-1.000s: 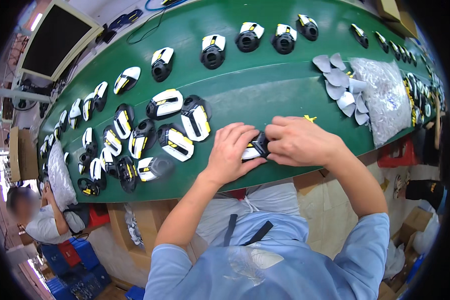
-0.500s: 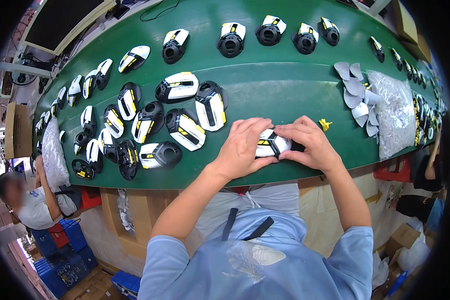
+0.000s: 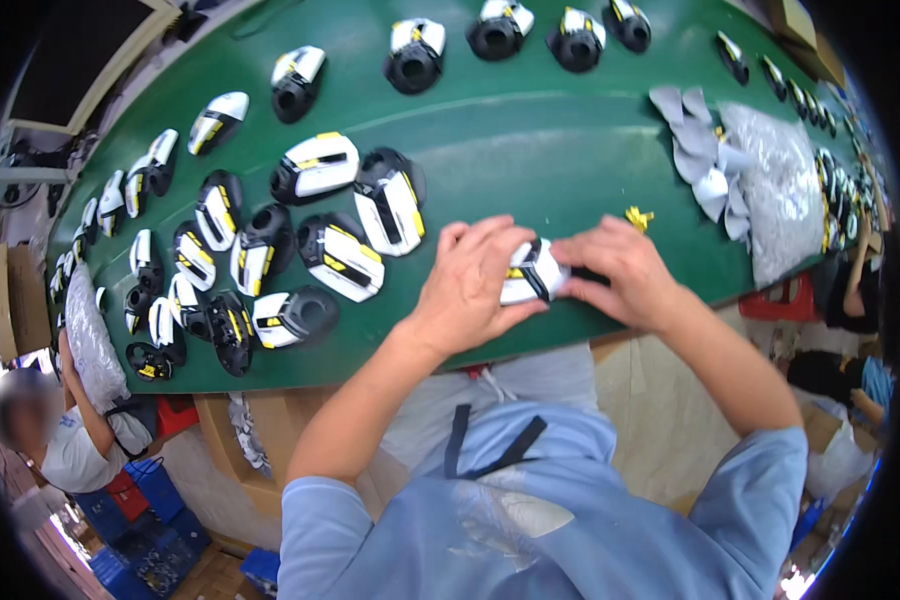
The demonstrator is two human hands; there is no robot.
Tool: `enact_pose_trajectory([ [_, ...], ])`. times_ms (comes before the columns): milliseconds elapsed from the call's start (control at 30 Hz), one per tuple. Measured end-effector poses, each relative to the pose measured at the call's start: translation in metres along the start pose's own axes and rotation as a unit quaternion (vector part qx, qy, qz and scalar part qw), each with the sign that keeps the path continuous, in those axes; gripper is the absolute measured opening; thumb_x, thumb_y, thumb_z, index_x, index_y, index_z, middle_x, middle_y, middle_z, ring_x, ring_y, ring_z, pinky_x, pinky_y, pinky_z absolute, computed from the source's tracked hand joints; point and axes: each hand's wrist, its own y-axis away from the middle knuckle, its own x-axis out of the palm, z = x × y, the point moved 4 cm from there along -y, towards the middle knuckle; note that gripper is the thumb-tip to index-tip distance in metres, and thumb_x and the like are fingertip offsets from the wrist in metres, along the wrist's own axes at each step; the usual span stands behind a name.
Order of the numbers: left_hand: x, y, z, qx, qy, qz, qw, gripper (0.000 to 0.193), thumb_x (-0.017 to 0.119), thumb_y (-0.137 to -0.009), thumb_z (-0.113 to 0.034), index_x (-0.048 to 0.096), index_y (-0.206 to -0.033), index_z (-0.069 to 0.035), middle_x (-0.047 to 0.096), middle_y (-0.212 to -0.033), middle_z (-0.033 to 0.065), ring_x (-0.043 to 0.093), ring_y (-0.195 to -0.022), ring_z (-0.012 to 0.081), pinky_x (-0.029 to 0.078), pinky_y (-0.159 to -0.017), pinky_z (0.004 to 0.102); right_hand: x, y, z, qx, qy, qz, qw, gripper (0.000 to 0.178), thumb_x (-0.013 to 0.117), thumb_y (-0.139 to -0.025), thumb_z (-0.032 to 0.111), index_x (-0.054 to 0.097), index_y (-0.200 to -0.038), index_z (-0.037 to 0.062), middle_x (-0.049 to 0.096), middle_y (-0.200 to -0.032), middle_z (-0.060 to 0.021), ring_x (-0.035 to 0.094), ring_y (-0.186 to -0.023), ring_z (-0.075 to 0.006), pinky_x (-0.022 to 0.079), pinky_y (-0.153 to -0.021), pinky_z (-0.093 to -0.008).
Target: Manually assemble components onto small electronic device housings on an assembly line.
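Observation:
Close to the table's near edge, a white, black and yellow plastic shell [image 3: 530,277] lies between my two hands. My left hand [image 3: 470,283] is wrapped round its left side, thumb along the near edge and fingers over the far side. At its white right end, my right hand [image 3: 618,268] pinches with thumb and fingertips. The palms and fingers hide much of the shell. A small bright yellow plastic piece [image 3: 638,217] rests on the table just beyond my right hand. Left of my left hand lie several similar shells, the nearest a white and black one [image 3: 390,205].
The green table [image 3: 530,150] carries a row of shells along its far side. On the right are grey curved plates [image 3: 695,155] and a clear plastic bag [image 3: 770,190]. Another plastic bag [image 3: 90,330] lies at the left end, beside a seated person [image 3: 80,450].
The whole view has shifted, with table items appearing further left and higher. My right hand has slid slightly outward along the shell, which looks turned a little. Both hands stay on it.

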Motion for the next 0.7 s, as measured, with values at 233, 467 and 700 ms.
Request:
enact_pose_trajectory([
  [233, 0.000, -0.004, -0.006, -0.018, -0.013, 0.006, 1.000, 0.074, 0.096, -0.079, -0.046, 0.066, -0.136, -0.011, 0.075, -0.132, 0.0056, 0.066, -0.135, 0.0322, 0.043, -0.109, 0.0504, 0.014, 0.003, 0.005, 0.032, 0.029, -0.017, 0.999, 0.043, 0.090, -0.083, 0.023, 0.079, -0.124, 0.0134, 0.082, -0.120, -0.0023, 0.069, -0.096, -0.0269, 0.053, -0.088, -0.0412],
  [467, 0.001, -0.002, -0.006, -0.027, -0.061, -0.008, 0.998, 0.056, 0.094, -0.078, -0.047, 0.076, -0.119, -0.015, 0.077, -0.126, 0.0016, 0.067, -0.135, 0.0306, 0.043, -0.104, 0.0483, -0.015, -0.018, 0.002, 0.063, -0.123, -0.042, 0.990, 0.017, 0.086, -0.092, 0.017, 0.079, -0.102, 0.0040, 0.074, -0.089, -0.0103, 0.064, -0.072, -0.0303, 0.050, -0.065, -0.0383],
  [700, 0.003, -0.003, -0.014, -0.014, -0.075, -0.008, 0.997, 0.058, 0.095, -0.077, -0.047, 0.073, -0.120, -0.015, 0.077, -0.125, 0.0020, 0.065, -0.136, 0.0325, 0.041, -0.104, 0.0524, 0.049, -0.049, 0.029, 0.006, -0.266, -0.257, 0.929, 0.052, 0.053, -0.118, 0.028, 0.056, -0.073, 0.0012, 0.056, -0.063, -0.0044, 0.048, -0.057, -0.0147, 0.035, -0.054, -0.0333],
])
